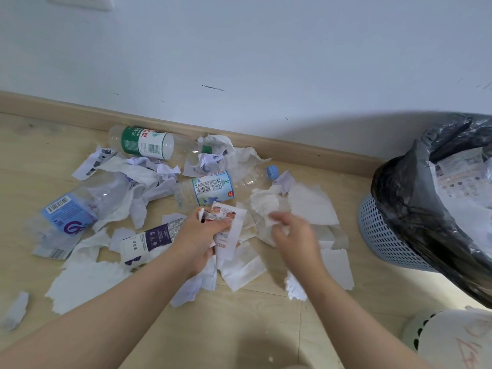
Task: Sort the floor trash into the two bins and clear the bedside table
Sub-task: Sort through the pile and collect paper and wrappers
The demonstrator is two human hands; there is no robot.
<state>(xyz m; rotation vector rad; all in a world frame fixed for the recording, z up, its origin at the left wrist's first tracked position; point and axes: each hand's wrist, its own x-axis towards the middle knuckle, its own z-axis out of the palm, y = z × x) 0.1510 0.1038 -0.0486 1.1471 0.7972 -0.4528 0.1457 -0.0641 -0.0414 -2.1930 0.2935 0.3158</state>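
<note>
Trash lies scattered on the wooden floor by the wall. My left hand [198,237] grips a bunch of printed paper scraps [230,230] just above the pile. Blurred with motion, my right hand [294,233] pinches a crumpled white tissue [266,209] beside it. Among the litter lie a green-label bottle [143,141], a blue-cap bottle [213,187] and a crushed blue-label bottle [80,206]. A purple-and-white packet [149,241] lies under my left wrist. A blue basket bin [383,235] lined with a black bag [404,195] stands at the right.
A second, pale bin [418,334] with a white liner shows at the bottom right corner. The skirting board [292,147] and white wall close off the far side. Torn tissue sheets [87,283] spread across the near left floor. Bare floor [239,328] lies between my forearms.
</note>
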